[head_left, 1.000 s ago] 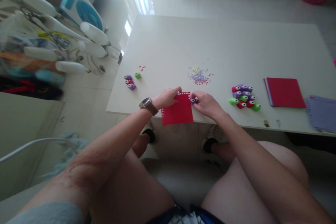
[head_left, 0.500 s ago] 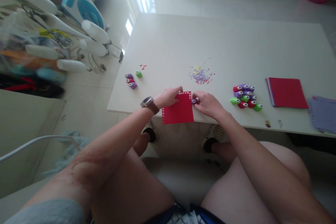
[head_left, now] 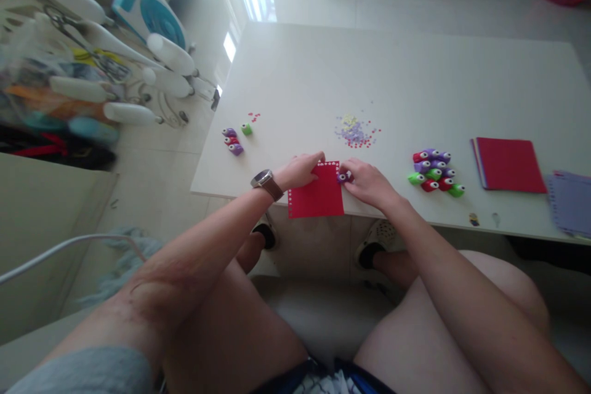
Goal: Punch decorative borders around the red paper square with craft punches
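Note:
A square red sheet of paper [head_left: 316,198] lies over the near edge of the white table, with small punched holes along its top and left borders and at the upper right corner. My left hand [head_left: 301,171], wearing a watch, grips the sheet near its top left, fingers on top. At the right border, a small purple paper punch [head_left: 342,178] with a white eye-like dot sits in the closed fingers of my right hand [head_left: 368,183]. Beyond the sheet is a loose heap of purple, yellow and red paper bits [head_left: 354,132].
Several coloured punches [head_left: 433,173] cluster right of my hands; purple and red ones [head_left: 233,142] and a green punch [head_left: 246,129] lie at left. Farther right are a red-topped paper stack [head_left: 511,164], purple punched sheets [head_left: 575,202] and two small flat items near the table edge [head_left: 415,220].
The whole view has shifted slightly. Both hands keep their places on the red paper, and the purple punch stays at its right border.

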A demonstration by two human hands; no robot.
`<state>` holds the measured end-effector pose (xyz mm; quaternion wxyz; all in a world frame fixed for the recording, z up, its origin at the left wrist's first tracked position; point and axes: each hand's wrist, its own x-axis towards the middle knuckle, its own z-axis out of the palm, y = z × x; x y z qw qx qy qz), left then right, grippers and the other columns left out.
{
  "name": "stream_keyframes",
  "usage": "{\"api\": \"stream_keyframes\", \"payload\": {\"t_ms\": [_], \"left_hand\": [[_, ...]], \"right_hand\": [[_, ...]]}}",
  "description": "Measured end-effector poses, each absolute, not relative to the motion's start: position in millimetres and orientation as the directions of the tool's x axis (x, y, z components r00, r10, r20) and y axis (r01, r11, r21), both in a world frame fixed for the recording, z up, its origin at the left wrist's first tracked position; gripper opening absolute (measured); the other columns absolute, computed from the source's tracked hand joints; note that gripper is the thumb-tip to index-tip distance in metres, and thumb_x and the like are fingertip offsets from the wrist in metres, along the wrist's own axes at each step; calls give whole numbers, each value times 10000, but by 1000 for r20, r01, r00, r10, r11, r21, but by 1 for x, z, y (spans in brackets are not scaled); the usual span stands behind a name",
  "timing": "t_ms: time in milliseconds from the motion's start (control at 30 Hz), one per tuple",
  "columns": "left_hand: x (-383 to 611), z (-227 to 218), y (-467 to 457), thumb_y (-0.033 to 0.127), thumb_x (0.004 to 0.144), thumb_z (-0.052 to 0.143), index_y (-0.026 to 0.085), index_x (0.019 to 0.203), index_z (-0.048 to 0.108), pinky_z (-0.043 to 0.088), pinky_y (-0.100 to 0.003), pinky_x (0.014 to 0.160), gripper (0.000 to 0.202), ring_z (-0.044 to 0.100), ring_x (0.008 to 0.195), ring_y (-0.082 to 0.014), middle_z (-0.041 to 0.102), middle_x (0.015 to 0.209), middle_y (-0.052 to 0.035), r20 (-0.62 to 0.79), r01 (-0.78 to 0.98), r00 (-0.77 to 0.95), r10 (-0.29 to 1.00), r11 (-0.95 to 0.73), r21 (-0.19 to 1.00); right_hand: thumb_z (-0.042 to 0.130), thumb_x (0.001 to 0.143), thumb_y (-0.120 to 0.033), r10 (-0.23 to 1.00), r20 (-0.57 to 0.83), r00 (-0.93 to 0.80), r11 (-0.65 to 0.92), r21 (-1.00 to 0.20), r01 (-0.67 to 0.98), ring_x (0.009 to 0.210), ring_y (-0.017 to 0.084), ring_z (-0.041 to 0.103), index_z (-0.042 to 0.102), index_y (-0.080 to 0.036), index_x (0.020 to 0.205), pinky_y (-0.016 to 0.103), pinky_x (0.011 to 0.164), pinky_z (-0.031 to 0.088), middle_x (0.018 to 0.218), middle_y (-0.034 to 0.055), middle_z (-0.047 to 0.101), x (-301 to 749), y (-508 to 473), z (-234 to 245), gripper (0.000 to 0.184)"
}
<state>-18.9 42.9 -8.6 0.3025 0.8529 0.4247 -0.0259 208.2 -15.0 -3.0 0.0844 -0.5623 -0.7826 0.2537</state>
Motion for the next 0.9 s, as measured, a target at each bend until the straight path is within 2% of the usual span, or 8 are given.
{"api": "stream_keyframes", "payload": {"t_ms": [133, 200, 367, 500, 700, 900], "left_hand": [[-17, -13, 42, 197, 810, 676, 210, 1330, 572, 486, -450, 1002, 531, 577, 1233, -319, 622, 1318, -136, -201, 757, 614, 763, -497, 424], [-16, -14, 42, 206, 793, 693, 211, 1280, 608, 487, -451, 985, 495, 562, 1235, -328, 601, 1316, -139, -168, 763, 604, 779, -506, 402], [-12, -13, 41, 93, 796, 574, 187, 1036, 672, 495, -324, 835, 276, 638, 947, -220, 690, 1056, -83, -235, 705, 673, 702, -511, 492], [-8, -12, 39, 63, 787, 535, 188, 892, 663, 470, -303, 761, 207, 634, 852, -201, 709, 919, -64, -270, 698, 690, 671, -519, 494], [-5, -16, 38, 159, 850, 561, 188, 909, 652, 471, -307, 780, 112, 644, 885, -212, 710, 967, -77, -269, 708, 685, 677, -532, 465], [-5, -20, 38, 182, 871, 567, 186, 939, 647, 487, -307, 808, 105, 656, 921, -218, 707, 1005, -86, -264, 702, 692, 672, -539, 466]], "right_hand": [[584, 835, -100, 919, -162, -360, 240, -495, 835, 863, 213, 632, 628, -224, 964, 307, 787, 443, 1021, 59, 682, 209, -15, -3, 184], [587, 829, -100, 916, -170, -362, 238, -497, 834, 849, 207, 634, 630, -223, 960, 303, 783, 446, 1021, 59, 684, 209, -14, -3, 184], [596, 800, -86, 918, -186, -350, 221, -495, 841, 808, 195, 635, 639, -221, 950, 294, 761, 447, 1019, 57, 699, 210, -14, -1, 206], [600, 781, -70, 919, -177, -352, 224, -499, 837, 802, 192, 640, 650, -217, 951, 290, 760, 446, 1015, 56, 709, 210, -15, -1, 231], [603, 817, -89, 917, -158, -365, 231, -535, 812, 827, 193, 650, 647, -215, 960, 283, 767, 460, 1008, 56, 688, 210, -15, -2, 195], [592, 841, -94, 919, -130, -373, 241, -566, 788, 848, 199, 648, 636, -212, 964, 292, 789, 474, 1000, 56, 667, 208, -14, -7, 175]]}}
